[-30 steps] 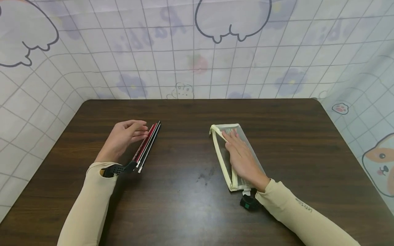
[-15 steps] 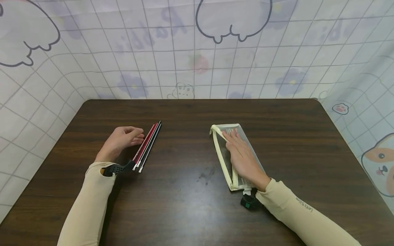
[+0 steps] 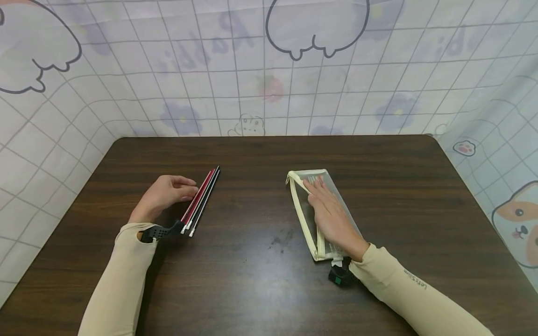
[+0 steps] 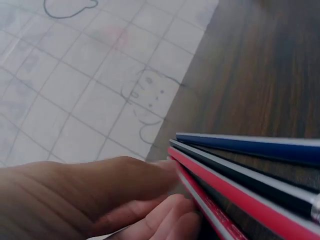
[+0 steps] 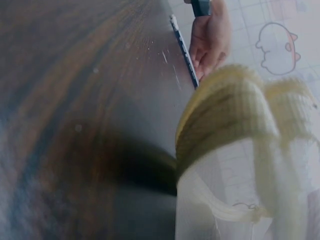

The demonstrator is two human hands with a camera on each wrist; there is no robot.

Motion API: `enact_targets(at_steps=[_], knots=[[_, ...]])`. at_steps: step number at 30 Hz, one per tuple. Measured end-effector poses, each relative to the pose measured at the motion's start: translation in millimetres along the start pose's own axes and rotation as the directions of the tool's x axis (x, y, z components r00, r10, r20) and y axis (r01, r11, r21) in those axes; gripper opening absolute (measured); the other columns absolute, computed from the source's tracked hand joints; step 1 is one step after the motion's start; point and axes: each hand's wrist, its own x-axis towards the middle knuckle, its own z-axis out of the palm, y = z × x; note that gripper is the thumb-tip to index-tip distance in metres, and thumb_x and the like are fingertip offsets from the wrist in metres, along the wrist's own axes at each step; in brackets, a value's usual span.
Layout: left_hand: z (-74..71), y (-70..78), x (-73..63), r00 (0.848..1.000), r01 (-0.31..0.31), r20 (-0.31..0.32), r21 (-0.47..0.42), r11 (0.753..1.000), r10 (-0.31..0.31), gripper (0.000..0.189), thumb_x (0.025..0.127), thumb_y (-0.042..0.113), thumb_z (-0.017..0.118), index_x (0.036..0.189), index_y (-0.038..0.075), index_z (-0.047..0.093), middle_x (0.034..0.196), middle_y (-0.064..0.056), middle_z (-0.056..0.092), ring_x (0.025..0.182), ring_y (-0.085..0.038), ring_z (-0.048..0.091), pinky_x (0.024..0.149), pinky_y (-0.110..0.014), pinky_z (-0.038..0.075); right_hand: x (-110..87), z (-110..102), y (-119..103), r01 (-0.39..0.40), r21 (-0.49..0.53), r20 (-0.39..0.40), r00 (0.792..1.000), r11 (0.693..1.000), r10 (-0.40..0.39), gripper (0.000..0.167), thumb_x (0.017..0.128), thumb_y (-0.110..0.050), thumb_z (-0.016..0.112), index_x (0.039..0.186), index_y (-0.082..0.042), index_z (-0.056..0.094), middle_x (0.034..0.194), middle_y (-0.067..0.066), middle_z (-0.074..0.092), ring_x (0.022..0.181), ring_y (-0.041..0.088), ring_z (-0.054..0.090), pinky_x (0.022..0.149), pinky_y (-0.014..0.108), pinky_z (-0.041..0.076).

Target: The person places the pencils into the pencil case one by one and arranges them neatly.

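Several pencils (image 3: 203, 200), red ones on the left and dark ones on the right, lie side by side on the table in a slanting row. My left hand (image 3: 170, 193) is at their left side, its thumb and loosely bent fingers right by the nearest red pencil (image 4: 207, 210). Whether the fingertips touch that pencil is hard to tell. On the right lies a see-through pencil case (image 3: 341, 198) with a pale yellow zip edge, its mouth gaping along the left side. My right hand (image 3: 332, 217) rests flat on top of it, fingers straight.
The dark wooden table (image 3: 252, 224) ends at a wall covered with a patterned white cloth (image 3: 252, 88). Black camera mounts sit at both wrists. A small white tag (image 3: 336, 262) shows at the case's near end.
My left hand has come slightly down along the pencils, backed off from the row, then moved in again by the nearest red pencil. My right hand and the pencil case have stayed put.
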Motion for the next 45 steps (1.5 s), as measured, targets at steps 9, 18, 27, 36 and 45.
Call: enact_targets(at_steps=[9, 18, 27, 36, 45], knots=[[1.4, -1.6, -1.5, 1.000, 0.000, -0.001, 0.078, 0.997, 0.000, 0.053, 0.092, 0.027, 0.079, 0.136, 0.004, 0.062, 0.124, -0.015, 0.074, 0.108, -0.020, 0.068, 0.117, -0.058, 0.045, -0.1, 0.5, -0.5, -0.003, -0.007, 0.003, 1.000, 1.000, 0.003, 0.052, 0.114, -0.031, 0.026, 0.163, -0.015, 0.033, 0.173, 0.014, 0.020, 0.164, 0.032, 0.010, 0.134, 0.061, 0.008], [4.8, 3.9, -1.8, 1.000, 0.026, 0.012, 0.112, 0.993, -0.028, 0.043, 0.097, 0.028, 0.073, 0.133, 0.005, 0.064, 0.119, -0.013, 0.073, 0.115, -0.030, 0.064, 0.116, -0.060, 0.044, -0.4, -1.1, -1.3, -0.003, -0.026, 0.000, 1.000, 1.000, 0.003, 0.052, 0.114, -0.030, 0.026, 0.162, -0.015, 0.034, 0.173, 0.015, 0.020, 0.164, 0.032, 0.010, 0.134, 0.061, 0.009], [7.9, 9.3, -0.9, 1.000, 0.019, -0.010, 0.176, 0.984, -0.017, 0.038, 0.094, 0.028, 0.073, 0.123, 0.004, 0.068, 0.107, -0.008, 0.071, 0.106, -0.026, 0.062, 0.103, -0.050, 0.051, 0.0, -1.1, -1.0, 0.001, -0.020, -0.006, 1.000, 1.000, -0.001, 0.051, 0.114, -0.030, 0.027, 0.162, -0.015, 0.035, 0.172, 0.015, 0.021, 0.164, 0.033, 0.011, 0.133, 0.062, 0.010], [7.7, 10.3, -3.6, 0.999, 0.027, -0.027, 0.178, 0.984, -0.022, 0.031, 0.100, 0.024, 0.064, 0.124, 0.005, 0.069, 0.111, -0.013, 0.069, 0.095, -0.024, 0.065, 0.085, -0.032, 0.056, 0.3, -2.1, -0.8, -0.002, -0.021, 0.009, 1.000, 1.000, 0.002, 0.051, 0.114, -0.030, 0.027, 0.162, -0.015, 0.034, 0.173, 0.016, 0.019, 0.164, 0.033, 0.009, 0.133, 0.062, 0.009], [3.9, 8.4, -4.8, 0.999, 0.019, -0.034, 0.171, 0.985, -0.013, 0.035, 0.102, 0.025, 0.061, 0.129, 0.004, 0.068, 0.121, -0.018, 0.069, 0.095, -0.022, 0.069, 0.084, -0.029, 0.058, -0.1, -1.6, -1.3, 0.001, -0.025, 0.015, 1.000, 1.000, -0.001, 0.052, 0.114, -0.031, 0.026, 0.162, -0.015, 0.034, 0.173, 0.016, 0.018, 0.164, 0.033, 0.009, 0.133, 0.062, 0.009]])
